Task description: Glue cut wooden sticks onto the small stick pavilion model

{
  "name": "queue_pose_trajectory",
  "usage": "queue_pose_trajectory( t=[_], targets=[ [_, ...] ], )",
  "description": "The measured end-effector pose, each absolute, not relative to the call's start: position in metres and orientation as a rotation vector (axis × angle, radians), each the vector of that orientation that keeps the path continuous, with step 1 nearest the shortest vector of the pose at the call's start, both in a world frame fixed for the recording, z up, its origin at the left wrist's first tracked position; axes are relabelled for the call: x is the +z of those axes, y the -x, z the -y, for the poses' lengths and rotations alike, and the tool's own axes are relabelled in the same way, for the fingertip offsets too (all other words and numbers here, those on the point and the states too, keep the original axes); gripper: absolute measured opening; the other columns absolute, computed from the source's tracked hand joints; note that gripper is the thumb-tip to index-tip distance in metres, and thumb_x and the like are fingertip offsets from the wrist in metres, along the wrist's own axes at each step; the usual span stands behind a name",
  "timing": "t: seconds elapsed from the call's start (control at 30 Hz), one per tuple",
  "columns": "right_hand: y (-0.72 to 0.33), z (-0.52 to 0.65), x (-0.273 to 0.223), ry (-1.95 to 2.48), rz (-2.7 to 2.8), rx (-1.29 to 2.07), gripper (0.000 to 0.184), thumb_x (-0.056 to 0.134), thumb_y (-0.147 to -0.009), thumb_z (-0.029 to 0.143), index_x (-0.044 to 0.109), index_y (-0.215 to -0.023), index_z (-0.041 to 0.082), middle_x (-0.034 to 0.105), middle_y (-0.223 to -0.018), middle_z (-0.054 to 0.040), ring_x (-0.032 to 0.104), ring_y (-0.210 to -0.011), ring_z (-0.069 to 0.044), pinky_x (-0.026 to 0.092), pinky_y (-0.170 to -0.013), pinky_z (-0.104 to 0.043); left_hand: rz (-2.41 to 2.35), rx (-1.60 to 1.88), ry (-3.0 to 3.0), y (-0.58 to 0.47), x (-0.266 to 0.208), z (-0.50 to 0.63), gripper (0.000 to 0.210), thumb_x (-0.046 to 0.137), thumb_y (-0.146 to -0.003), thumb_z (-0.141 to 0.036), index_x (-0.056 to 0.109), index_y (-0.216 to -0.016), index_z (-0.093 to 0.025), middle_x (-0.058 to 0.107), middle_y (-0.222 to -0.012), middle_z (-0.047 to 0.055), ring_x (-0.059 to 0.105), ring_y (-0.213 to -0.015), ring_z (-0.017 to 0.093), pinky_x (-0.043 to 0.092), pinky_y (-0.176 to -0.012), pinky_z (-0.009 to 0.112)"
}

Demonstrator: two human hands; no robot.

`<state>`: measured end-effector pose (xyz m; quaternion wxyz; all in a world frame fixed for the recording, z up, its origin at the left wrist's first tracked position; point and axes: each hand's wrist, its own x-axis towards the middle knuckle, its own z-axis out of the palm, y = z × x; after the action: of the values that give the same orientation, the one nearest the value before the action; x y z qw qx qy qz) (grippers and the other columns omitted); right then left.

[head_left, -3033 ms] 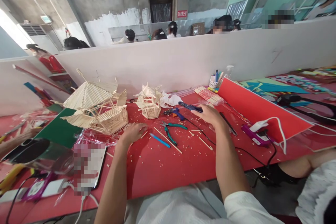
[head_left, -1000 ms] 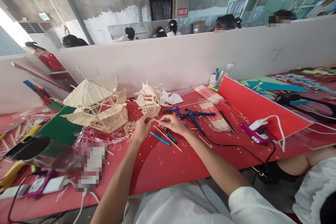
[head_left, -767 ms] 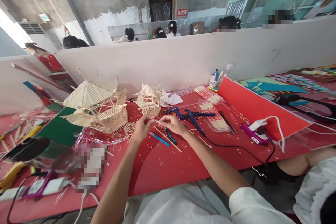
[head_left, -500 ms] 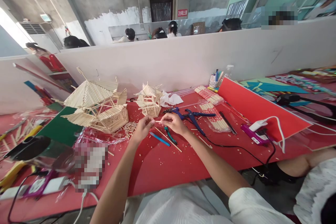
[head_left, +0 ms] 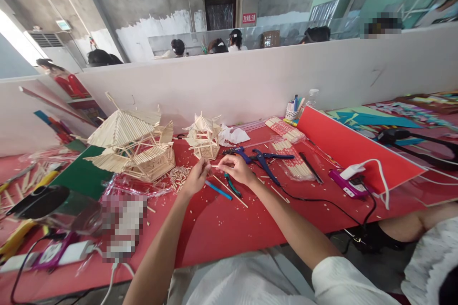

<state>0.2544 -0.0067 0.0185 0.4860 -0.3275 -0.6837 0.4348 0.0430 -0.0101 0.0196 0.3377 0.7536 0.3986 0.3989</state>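
Note:
A short pale wooden stick [head_left: 215, 166] is pinched between the fingertips of my left hand [head_left: 196, 177] and my right hand [head_left: 236, 168], one at each end. Both hands are just above the red table, in front of a small pavilion model [head_left: 203, 137] built of sticks. Left of it stands a larger stick pavilion [head_left: 130, 145]. Beneath my hands lie a blue pen [head_left: 219, 190], a long thin stick [head_left: 232, 191] and a green-handled tool [head_left: 233, 185], partly hidden. A heap of cut stick pieces [head_left: 179, 177] is left of my left hand.
A blue glue gun [head_left: 265, 164] and bundles of sticks [head_left: 291, 159] lie on the right. Beyond them are a leaning red board [head_left: 354, 145] and a purple power strip [head_left: 347, 183]. A clear container [head_left: 71, 212] lies at left. A white partition [head_left: 250, 76] closes off the back.
Almost nothing differs. The fingers of both hands have shifted very slightly around the short stick, which stays in the same place.

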Motion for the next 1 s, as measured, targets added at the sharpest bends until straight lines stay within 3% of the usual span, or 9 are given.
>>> queue_pose_trajectory(
  t=[0.27,0.47,0.7,0.87,1.0],
  targets=[
    [-0.252,0.002,0.015,0.848,1.646,1.027,0.036,0.074,-0.084,0.055,0.067,-0.083,0.02,0.073,-0.077,-0.0045,0.068,-0.07,-0.02,0.054,-0.068,-0.031,-1.205,1.056,-2.141,-0.049,0.014,0.012,0.019,0.037,-0.104,-0.038,0.041,-0.092,-0.024,0.053,-0.077,-0.002,0.051,-0.067,0.015,0.042,-0.07,0.028],
    [-0.248,0.007,0.013,0.899,1.698,0.844,0.028,0.071,-0.089,0.048,0.07,-0.084,0.02,0.077,-0.086,-0.0075,0.071,-0.078,-0.022,0.055,-0.075,-0.033,-1.335,1.016,-2.298,-0.047,0.012,0.013,0.007,0.042,-0.101,-0.027,0.045,-0.096,-0.024,0.055,-0.087,0.003,0.05,-0.066,0.017,0.038,-0.067,0.029],
    [-0.245,0.008,0.008,0.949,1.8,0.679,0.017,0.069,-0.092,0.038,0.072,-0.088,0.022,0.079,-0.088,-0.0073,0.074,-0.083,-0.024,0.055,-0.078,-0.034,-1.268,1.05,-2.497,-0.048,0.014,0.013,0.012,0.039,-0.1,-0.02,0.051,-0.1,-0.021,0.059,-0.106,0.01,0.056,-0.095,0.023,0.046,-0.089,0.036],
    [-0.25,0.003,0.008,0.938,1.812,0.677,0.024,0.066,-0.094,0.045,0.073,-0.09,0.022,0.079,-0.091,-0.0076,0.074,-0.086,-0.024,0.055,-0.081,-0.034,-1.388,1.163,-2.454,-0.044,0.012,0.008,0.013,0.046,-0.101,-0.025,0.057,-0.097,-0.022,0.063,-0.097,0.008,0.059,-0.091,0.022,0.048,-0.088,0.035],
    [-0.257,-0.001,0.009,0.919,1.821,0.675,0.029,0.064,-0.096,0.049,0.072,-0.088,0.023,0.078,-0.089,-0.0073,0.073,-0.085,-0.024,0.054,-0.081,-0.034,-1.503,1.211,-2.366,-0.033,0.012,0.003,0.016,0.046,-0.099,-0.019,0.061,-0.105,-0.022,0.069,-0.1,0.008,0.064,-0.095,0.022,0.05,-0.088,0.035]
  ],
)
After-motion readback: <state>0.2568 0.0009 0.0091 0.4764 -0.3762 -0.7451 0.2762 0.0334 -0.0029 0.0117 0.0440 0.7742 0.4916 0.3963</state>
